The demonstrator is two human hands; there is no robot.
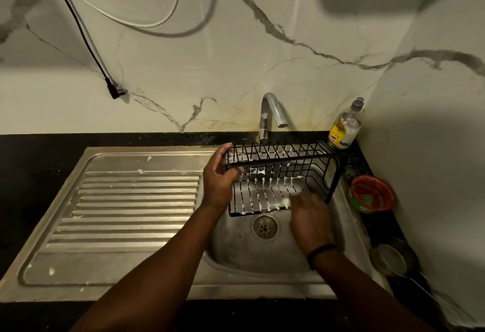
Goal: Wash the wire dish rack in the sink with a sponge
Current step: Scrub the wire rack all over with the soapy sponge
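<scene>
A black wire dish rack (282,174) is sitting tilted in the basin of a steel sink (236,247), its far edge leaning up toward the tap (270,114) and its near edge lying just behind the drain (265,227). White foam is clinging to many of its wires. The left hand (219,182) is gripping the rack's left end, with the fingers curled round the top wire and the thumb hooking a lower one. The right hand (311,220) is reaching onto the near right part of the rack; it is blurred, and I cannot tell whether its fingers are closed round a sponge, though a pale foamy patch is showing at its fingertips. A dark band (321,251) is circling the right wrist. The ribbed draining board (126,205) is stretching to the left of the basin, carrying a few foam flecks. On the dark worktop (31,174) a bottle of dish soap (345,127) is standing in the corner behind the rack, a red bowl (372,194) is sitting to the right of the sink, and a steel cup (392,259) is lying nearer. A black cable (78,24) and a white cable (147,23) are hanging against the marbled wall (288,64).
</scene>
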